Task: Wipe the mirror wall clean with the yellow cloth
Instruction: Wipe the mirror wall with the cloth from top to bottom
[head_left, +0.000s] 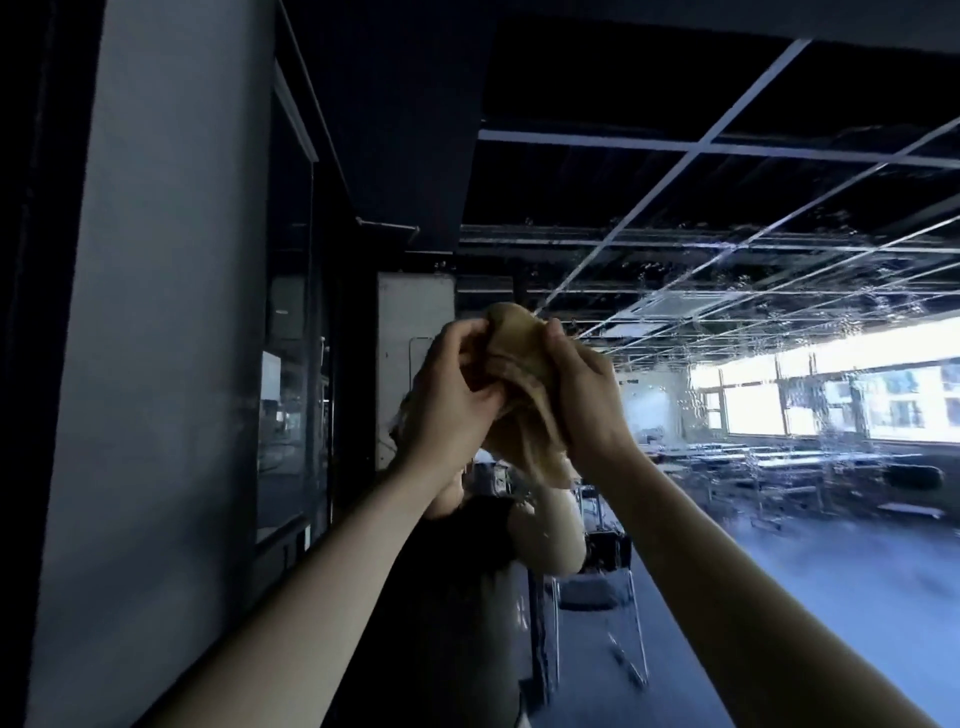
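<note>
A grey pillar (156, 364) fills the left side. Next to it stands a dark framed glass panel (291, 389). The pale rectangles showing in that glass are too blurred to tell whether they carry any writing.

Two bare forearms rise from the lower edge towards the middle. The left hand (457, 384) is curled round the left side of the yellow cloth (519, 353), with its fingers bent over the upper fold and its thumb pressed in below. The cloth is bunched into a loose wad between the two hands, raised in front of the mirror wall (779, 234), and a tail of it hangs down under the wrists. Whether the cloth touches the glass cannot be told. The right hand (582, 395) grips the cloth's right side from above, its fingers closed into the fabric.

Below the hands the mirror reflects the person in a dark top (457, 597) with arms lifted. Droplets and wet streaks speckle the mirror to the right of the hands.

Further right the reflection shows a chair (597, 597) with thin metal legs, and rows of desks (753, 457) on a bluish floor. A band of bright windows (831, 405) runs along the far right. Above them is a dark ceiling crossed by a pale grid (727, 150), with a square ceiling air unit (670, 306) set into it. No lettering on any of these can be read.
</note>
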